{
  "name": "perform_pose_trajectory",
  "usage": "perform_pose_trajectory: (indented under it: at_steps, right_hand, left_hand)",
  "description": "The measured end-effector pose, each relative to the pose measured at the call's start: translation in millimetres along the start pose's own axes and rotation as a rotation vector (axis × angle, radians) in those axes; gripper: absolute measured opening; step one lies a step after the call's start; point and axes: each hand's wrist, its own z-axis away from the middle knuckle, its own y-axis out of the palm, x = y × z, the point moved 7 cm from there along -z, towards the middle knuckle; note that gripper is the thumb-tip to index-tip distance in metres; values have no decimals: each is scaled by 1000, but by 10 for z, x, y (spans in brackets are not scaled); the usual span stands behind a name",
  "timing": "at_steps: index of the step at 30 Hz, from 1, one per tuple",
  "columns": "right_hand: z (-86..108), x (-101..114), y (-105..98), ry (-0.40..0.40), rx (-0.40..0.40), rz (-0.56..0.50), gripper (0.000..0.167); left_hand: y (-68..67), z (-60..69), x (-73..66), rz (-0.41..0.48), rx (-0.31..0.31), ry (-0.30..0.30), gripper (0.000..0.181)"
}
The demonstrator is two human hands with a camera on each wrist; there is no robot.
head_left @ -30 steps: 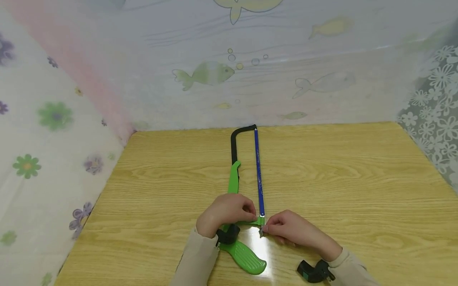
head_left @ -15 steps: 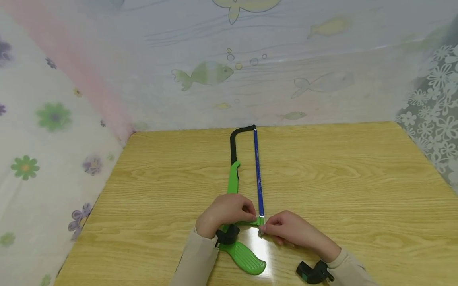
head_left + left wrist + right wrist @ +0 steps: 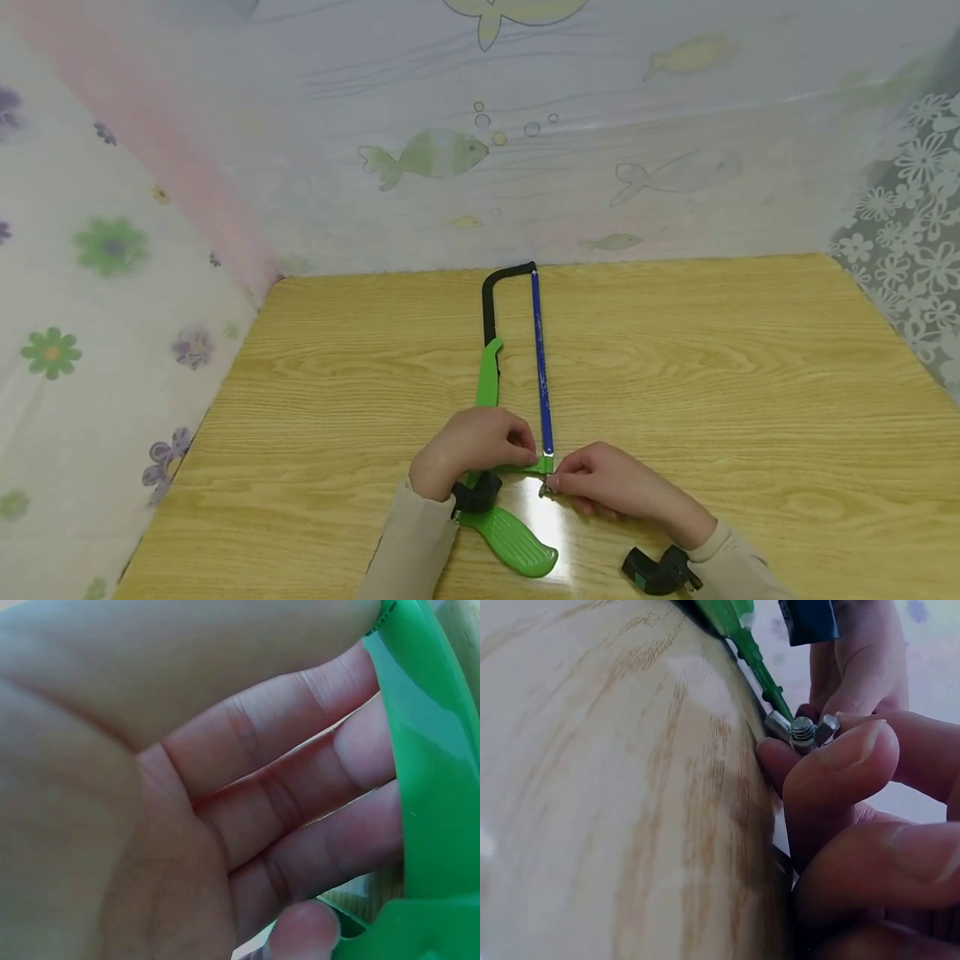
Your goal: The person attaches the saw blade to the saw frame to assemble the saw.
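Observation:
A hacksaw (image 3: 488, 377) with a green handle and black front frame lies on the table, its blue blade (image 3: 542, 367) running along the right side. My left hand (image 3: 480, 442) holds the green frame near the handle; in the left wrist view its fingers curl against the green plastic (image 3: 435, 772). At the blade's near end, my right hand (image 3: 618, 482) pinches a metal wing nut (image 3: 826, 727) between thumb and finger. A threaded screw end (image 3: 802, 730) shows in the wing nut's middle. The grooved handle grip (image 3: 517, 543) sticks out below my left wrist.
The wood-grain table (image 3: 712, 358) extends on both sides of the saw. A fish-patterned curtain (image 3: 555, 192) hangs along the back edge, and a flower-patterned one (image 3: 112, 333) on the left. Black camera mounts (image 3: 660, 571) sit at both wrists.
My right thumb and finger shift slightly at the wing nut, which has turned to a different angle. The left hand and the saw stay in place.

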Motion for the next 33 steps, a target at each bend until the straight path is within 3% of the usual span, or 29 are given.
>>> perform_pose_trajectory:
  at_steps: [13,27,33]
  right_hand:
    - [-13,8,-31,-6,-35,32,26]
    - [-7,28,-43,-35,-59,-6,17]
    - [-1,30,-43,-33,-53,11,20]
  left_hand:
    - [-8,-12,-4,11,-2,1,8]
    - [2,-8,7,14,-2,3,7]
    - [2,0,-1,11,-1,4,7]
